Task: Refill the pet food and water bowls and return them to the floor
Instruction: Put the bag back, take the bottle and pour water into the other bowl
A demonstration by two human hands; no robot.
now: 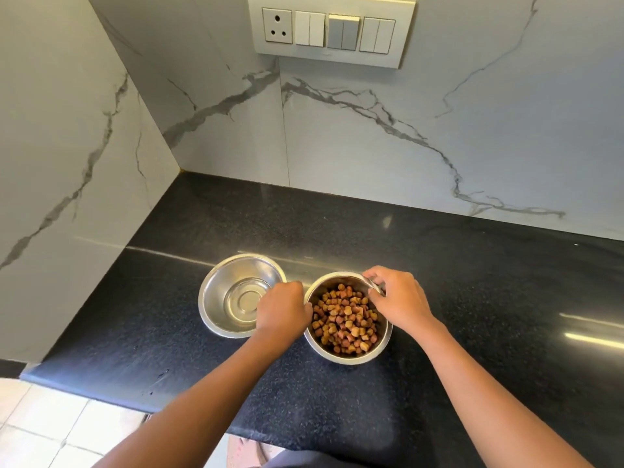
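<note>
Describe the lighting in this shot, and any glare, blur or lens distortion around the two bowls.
Head view: soft, even light with faint shadows; head view: bright glare streaks on the black countertop at right, sheen inside the left steel bowl; head view: the kibble bowl is sharp, no blur; head view: wide-angle lens leans the wall corner and tilts the switch panel.

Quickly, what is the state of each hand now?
Left hand: grips the food bowl at its left rim.
Right hand: pinches the same bowl's far rim.
</note>
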